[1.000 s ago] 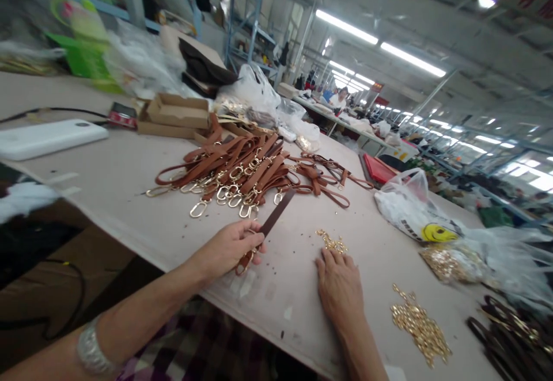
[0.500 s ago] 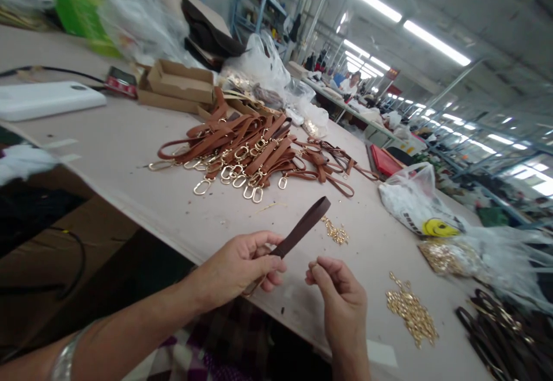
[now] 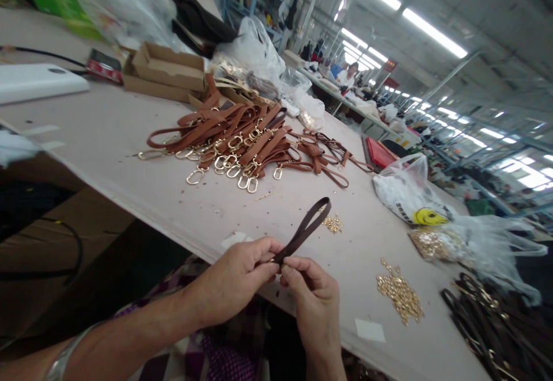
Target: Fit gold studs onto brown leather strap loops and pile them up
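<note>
A dark brown leather strap, looped at its upper end, points up and to the right from my left hand. That hand is closed on it, thumb over fingers, and its lower end is hidden. My right hand pinches thumb and forefinger together right at the strap's base, beside the left thumb. Whatever small thing may sit between the right fingertips is covered. Just beyond the loop lies a small heap of gold metal bits. A larger pile of gold metal parts is to the right.
Brown straps with gold clasps are heaped mid-table, cardboard boxes behind them. A white device lies left. Plastic bags and dark straps are on the right. The table edge runs close to my arms.
My right hand has moved left, from apart to touching the strap at the left fingertips. The loop has turned, showing its opening. The view has shifted slightly.
</note>
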`<state>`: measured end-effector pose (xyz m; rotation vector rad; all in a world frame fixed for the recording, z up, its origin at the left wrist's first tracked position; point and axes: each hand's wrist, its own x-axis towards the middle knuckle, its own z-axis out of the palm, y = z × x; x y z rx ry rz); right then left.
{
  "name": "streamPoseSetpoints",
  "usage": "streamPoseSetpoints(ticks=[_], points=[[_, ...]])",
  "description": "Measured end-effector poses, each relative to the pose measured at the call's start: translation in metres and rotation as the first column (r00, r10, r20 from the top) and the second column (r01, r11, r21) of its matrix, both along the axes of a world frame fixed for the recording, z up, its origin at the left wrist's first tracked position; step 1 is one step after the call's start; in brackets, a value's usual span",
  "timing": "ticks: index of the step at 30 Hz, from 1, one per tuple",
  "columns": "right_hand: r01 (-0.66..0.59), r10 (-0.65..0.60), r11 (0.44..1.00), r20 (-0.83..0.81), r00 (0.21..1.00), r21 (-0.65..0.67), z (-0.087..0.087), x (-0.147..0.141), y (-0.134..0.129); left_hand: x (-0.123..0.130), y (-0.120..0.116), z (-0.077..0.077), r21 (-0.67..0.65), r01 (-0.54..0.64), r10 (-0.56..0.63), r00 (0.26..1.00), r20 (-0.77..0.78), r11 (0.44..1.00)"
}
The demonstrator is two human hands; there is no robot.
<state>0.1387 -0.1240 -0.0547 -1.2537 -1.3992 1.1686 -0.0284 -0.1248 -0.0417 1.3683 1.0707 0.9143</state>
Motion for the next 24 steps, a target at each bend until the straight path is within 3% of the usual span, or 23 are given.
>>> streamPoseSetpoints(ticks=[6, 13, 17, 20, 22, 23, 24], points=[[-0.011, 0.011, 1.000, -0.006, 1.000, 0.005, 0.003, 0.000, -0.004, 0.000, -0.002, -0.001, 0.162, 0.005, 0.033, 0.973, -0.228, 0.987], [0.093, -0.093, 0.996, -0.139, 0.986, -0.003, -0.005, -0.005, -0.010, 0.005, -0.004, -0.019, 0.236, 0.059, 0.012, 0.957, -0.289, 0.970], [0.104, -0.104, 0.995, -0.115, 0.988, 0.000, -0.003, 0.003, -0.010, 0.010, -0.001, -0.023, 0.161, 0.070, -0.037, 0.979, -0.200, 0.985], [0.143, -0.160, 0.981, 0.127, 0.979, 0.133, -0.001, 0.040, 0.002, 0.012, 0.002, -0.026, -0.051, 0.042, -0.045, 0.998, -0.047, 0.998], [0.205, -0.328, 0.930, 0.434, 0.839, 0.306, -0.001, 0.080, 0.014, 0.011, 0.003, -0.027, -0.185, 0.005, 0.004, 0.999, 0.048, 0.983], [0.209, -0.427, 0.893, 0.600, 0.677, 0.399, -0.001, 0.102, 0.020, 0.009, 0.004, -0.028, -0.235, -0.013, 0.033, 0.996, 0.082, 0.972], [0.216, -0.469, 0.877, 0.662, 0.585, 0.430, -0.002, 0.124, 0.027, 0.008, 0.004, -0.028, -0.275, -0.034, 0.065, 0.992, 0.107, 0.961]])
